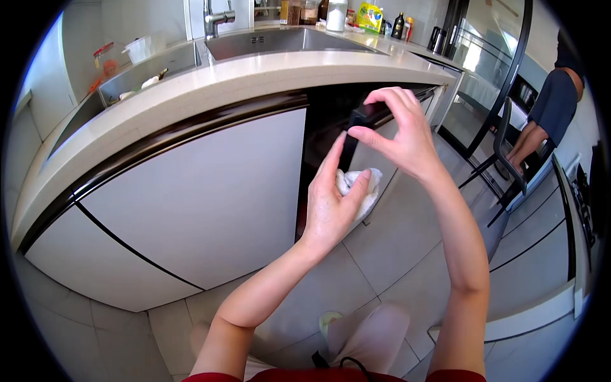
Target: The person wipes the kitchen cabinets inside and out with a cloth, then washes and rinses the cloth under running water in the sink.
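Note:
A white cloth [371, 198] is bunched in my left hand [328, 207], partly hidden by the thumb and palm. The left fingers stretch up along the dark vertical edge of an open cabinet door [371, 153]. My right hand [407, 134] is higher up, its thumb and bent fingers curved around the black top corner [361, 118] of that door. The fingertips show around the corner, though exactly where they touch is hard to see. A dark cabinet opening [318, 137] lies behind the hands.
The pale countertop [267, 67] overhangs closed cabinet doors [203, 191]. A steel sink [286, 42] with a tap [215, 20] sits above, with jars and bottles behind. Right of me are a black chair [503, 149] and another person [552, 102] near a glass door.

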The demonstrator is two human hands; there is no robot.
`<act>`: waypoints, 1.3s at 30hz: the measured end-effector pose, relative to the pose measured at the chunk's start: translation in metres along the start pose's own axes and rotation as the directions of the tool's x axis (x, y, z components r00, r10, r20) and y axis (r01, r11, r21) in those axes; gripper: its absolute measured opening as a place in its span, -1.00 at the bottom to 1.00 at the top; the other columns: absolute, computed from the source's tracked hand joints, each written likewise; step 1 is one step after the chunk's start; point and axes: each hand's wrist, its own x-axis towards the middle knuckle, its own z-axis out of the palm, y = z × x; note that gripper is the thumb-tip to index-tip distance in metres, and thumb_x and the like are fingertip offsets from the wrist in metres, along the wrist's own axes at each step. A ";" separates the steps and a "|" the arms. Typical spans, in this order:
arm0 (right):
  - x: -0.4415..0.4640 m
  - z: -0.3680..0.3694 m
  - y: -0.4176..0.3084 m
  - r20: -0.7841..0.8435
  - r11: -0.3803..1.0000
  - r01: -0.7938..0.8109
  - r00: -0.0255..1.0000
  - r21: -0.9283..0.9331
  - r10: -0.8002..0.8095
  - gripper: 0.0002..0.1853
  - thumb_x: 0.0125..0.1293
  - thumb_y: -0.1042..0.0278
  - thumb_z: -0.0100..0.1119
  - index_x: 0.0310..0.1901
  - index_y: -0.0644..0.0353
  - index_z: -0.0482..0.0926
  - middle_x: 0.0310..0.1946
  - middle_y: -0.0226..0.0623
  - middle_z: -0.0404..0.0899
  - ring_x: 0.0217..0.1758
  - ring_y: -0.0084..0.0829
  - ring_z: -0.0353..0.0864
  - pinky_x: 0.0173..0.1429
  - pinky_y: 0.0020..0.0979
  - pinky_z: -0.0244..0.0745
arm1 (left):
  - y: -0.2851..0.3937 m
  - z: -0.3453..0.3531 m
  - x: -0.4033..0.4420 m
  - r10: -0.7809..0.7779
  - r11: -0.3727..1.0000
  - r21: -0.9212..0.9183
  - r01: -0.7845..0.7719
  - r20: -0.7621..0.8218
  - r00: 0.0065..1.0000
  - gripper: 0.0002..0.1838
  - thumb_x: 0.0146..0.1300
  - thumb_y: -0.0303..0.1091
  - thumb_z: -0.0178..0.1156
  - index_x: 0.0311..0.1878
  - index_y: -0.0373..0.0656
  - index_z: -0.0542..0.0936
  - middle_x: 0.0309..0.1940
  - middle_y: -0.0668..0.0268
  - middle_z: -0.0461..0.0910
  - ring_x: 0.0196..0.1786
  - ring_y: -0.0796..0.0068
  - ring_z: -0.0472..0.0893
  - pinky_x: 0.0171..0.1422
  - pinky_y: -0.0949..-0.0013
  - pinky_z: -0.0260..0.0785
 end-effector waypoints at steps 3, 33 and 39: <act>-0.012 -0.007 -0.002 -0.052 0.999 -0.020 0.998 -0.034 0.019 -0.58 -0.08 0.11 0.39 -0.30 0.20 0.46 -0.31 -0.26 0.47 -0.13 -0.21 0.43 -0.03 -0.31 0.33 | -0.002 0.008 -0.016 0.048 0.998 -0.040 -0.047 0.029 0.998 -0.34 0.13 -0.42 0.22 0.30 -0.33 0.22 0.11 -0.04 0.43 0.17 0.24 0.45 0.22 0.34 0.25; -0.098 -0.073 -0.017 -0.122 0.959 -0.207 0.975 -0.196 0.185 -0.54 0.06 0.68 -0.06 0.08 0.34 0.42 0.13 -0.13 0.45 0.05 -0.53 0.45 -0.21 -0.69 0.19 | -0.292 -0.008 -0.152 -0.951 0.119 -0.461 0.879 0.203 0.235 -0.64 0.23 -0.32 0.14 0.08 -0.16 0.42 -0.15 0.25 0.57 -0.14 0.42 0.56 -0.11 0.42 0.40; -0.129 -0.097 -0.018 -0.255 0.877 -0.394 0.909 -0.275 0.328 -0.60 0.25 0.60 -0.08 0.16 0.39 0.33 0.14 -0.08 0.41 0.02 -0.49 0.41 0.10 -0.52 0.28 | -0.190 0.088 -0.142 -0.179 0.974 0.204 0.104 0.392 0.903 -0.41 0.31 -0.22 0.01 0.39 0.03 0.13 0.36 0.09 0.15 -0.04 0.31 0.56 0.12 0.32 0.36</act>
